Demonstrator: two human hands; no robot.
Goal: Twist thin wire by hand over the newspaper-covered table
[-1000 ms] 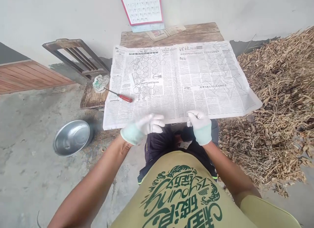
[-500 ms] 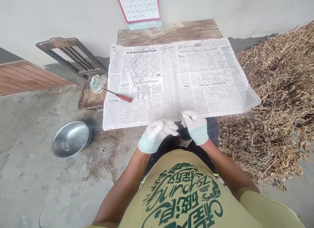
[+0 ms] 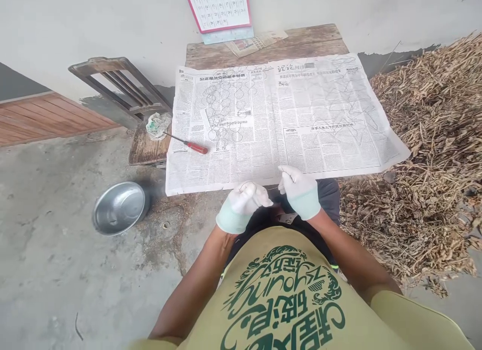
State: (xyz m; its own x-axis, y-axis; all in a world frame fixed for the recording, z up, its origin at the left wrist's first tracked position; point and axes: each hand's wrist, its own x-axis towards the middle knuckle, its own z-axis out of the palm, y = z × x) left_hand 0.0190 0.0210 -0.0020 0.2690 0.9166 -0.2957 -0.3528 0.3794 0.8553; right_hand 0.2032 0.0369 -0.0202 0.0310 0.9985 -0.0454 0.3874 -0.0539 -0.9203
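Both my hands wear white gloves and hover at the near edge of a large newspaper spread over a low wooden table. My left hand is curled, fingertips pinched together. Just to its right, my right hand is also closed in a pinch. The two hands are almost touching above my lap. What they pinch, if anything, is too fine to make out. A red-handled screwdriver lies on the newspaper's left edge, well away from both hands.
A crumpled plastic bag sits by the screwdriver tip. A metal bowl stands on the concrete floor at left. A wooden rack leans on the wall. A calendar hangs above. Dry stalks are heaped at right.
My left hand has moved right toward my right hand, and its stretched fingers have curled into a pinch. My right hand stayed nearly in place.
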